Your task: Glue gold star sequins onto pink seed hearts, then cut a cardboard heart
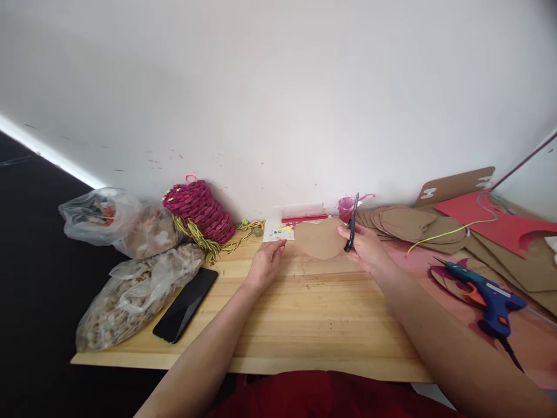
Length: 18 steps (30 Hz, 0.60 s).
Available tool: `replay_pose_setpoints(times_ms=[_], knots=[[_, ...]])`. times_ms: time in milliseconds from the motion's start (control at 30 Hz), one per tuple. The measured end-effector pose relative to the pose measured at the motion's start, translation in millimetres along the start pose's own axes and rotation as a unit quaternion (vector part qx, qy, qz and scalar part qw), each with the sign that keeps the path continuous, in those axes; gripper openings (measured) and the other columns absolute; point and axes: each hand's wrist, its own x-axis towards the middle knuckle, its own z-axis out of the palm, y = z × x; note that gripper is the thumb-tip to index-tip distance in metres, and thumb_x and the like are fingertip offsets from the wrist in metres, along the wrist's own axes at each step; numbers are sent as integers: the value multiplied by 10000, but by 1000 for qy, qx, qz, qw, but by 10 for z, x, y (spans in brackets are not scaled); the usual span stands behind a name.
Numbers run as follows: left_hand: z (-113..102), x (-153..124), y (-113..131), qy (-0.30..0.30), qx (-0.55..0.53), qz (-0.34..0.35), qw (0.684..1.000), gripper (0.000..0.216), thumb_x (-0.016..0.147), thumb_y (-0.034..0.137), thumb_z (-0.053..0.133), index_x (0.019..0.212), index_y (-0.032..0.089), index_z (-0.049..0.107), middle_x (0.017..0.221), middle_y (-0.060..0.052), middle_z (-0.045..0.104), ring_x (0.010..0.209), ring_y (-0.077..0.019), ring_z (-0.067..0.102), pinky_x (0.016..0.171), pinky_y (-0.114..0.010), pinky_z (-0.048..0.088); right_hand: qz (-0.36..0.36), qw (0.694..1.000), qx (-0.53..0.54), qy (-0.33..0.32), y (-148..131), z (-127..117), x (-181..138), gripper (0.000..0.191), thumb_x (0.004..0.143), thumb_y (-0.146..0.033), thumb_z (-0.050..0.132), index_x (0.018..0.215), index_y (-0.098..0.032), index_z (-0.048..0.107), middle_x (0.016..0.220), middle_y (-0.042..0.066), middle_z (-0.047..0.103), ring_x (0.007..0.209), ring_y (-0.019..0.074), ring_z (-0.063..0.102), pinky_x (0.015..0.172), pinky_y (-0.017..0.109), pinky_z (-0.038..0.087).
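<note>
A rounded, heart-like cardboard cutout (319, 239) is held up over the table by my right hand (368, 248), whose thumb lies on its right edge. Black-handled scissors (351, 229) are in that same hand, blades pointing up toward the wall. Just left of the cutout, my left hand (266, 264) hovers low with its fingers extended and loosely bent, nothing visible in them. Beyond its fingertips lies a white sheet with small coloured stars (276, 231). More cardboard cutouts (407, 223) are stacked to the right of my right hand.
Plastic bags of scraps (134, 296) and a black phone (186, 305) occupy the left side. A magenta woven piece (200, 212) leans on the wall. At right are a blue glue gun (491, 296), red sheet (491, 217) and yellow-green cord (452, 229). A pink-stained cup (345, 208) stands behind.
</note>
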Motion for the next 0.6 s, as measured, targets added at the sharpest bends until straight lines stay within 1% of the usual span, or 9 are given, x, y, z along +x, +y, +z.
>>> replay_pose_setpoints(times_ms=[67, 133, 200, 233, 333, 400, 467, 533, 600], knots=[[-52, -24, -34, 38, -1, -19, 999, 280, 979, 321, 476, 1033, 230, 734, 972, -65, 758, 955, -208, 684, 889, -347, 536, 10, 997, -56, -48, 13, 3, -25, 412, 580, -525, 834, 727, -213, 608, 523, -71, 537, 404, 82, 432, 383, 214, 296], [-110, -54, -80, 71, -2, -32, 997, 302, 969, 374, 496, 879, 230, 746, 862, -57, 749, 888, -209, 680, 860, -345, 529, 19, 987, -126, -96, 24, 4, -57, 382, 587, -506, 844, 680, -200, 635, 510, -42, 566, 418, 111, 486, 398, 231, 342], [-156, -78, -135, 89, -6, -35, 995, 315, 949, 401, 531, 785, 226, 736, 816, -53, 737, 866, -209, 668, 867, -349, 517, 13, 973, -201, -114, 28, 3, -82, 352, 611, -481, 844, 639, -198, 636, 511, -21, 595, 429, 129, 513, 410, 241, 358], [-170, -86, -162, 95, -9, -36, 995, 300, 942, 398, 538, 805, 222, 738, 828, -56, 737, 871, -209, 665, 876, -351, 512, 3, 965, -237, -109, 27, 2, -88, 344, 632, -473, 836, 625, -203, 623, 514, -17, 602, 435, 130, 516, 416, 241, 356], [-181, -101, -212, 99, -22, -46, 994, 280, 947, 354, 513, 1033, 190, 723, 933, -78, 737, 900, -201, 666, 881, -351, 515, -34, 939, -336, -73, 16, -3, -72, 342, 726, -492, 761, 626, -216, 586, 538, -11, 616, 479, 138, 533, 451, 242, 352], [-176, -130, -177, 79, -32, -55, 995, 308, 954, 339, 496, 1119, 171, 694, 962, -86, 736, 888, -192, 675, 847, -336, 531, -50, 917, -393, -57, 8, -9, -48, 348, 795, -519, 679, 648, -217, 585, 572, 3, 635, 527, 157, 567, 483, 251, 363], [-171, -198, -57, 37, -39, -58, 997, 290, 952, 351, 516, 1088, 177, 704, 960, -79, 744, 851, -182, 683, 796, -313, 544, -65, 891, -447, -48, 3, -15, -35, 353, 825, -523, 633, 657, -215, 589, 617, 22, 659, 591, 182, 604, 518, 263, 371], [-166, -308, 139, -16, -44, -49, 998, 253, 932, 366, 566, 1051, 203, 719, 970, -62, 750, 829, -178, 686, 770, -305, 550, -80, 862, -498, -44, 2, -17, -42, 329, 827, -501, 635, 672, -212, 609, 674, 44, 689, 670, 211, 634, 556, 278, 378], [-149, -448, 369, -63, -45, -29, 997, 295, 884, 385, 648, 1134, 238, 699, 978, -48, 749, 880, -199, 686, 813, -333, 551, -91, 833, -543, -45, 5, -13, -65, 286, 829, -466, 647, 706, -207, 645, 740, 67, 718, 749, 241, 658, 597, 296, 397]])
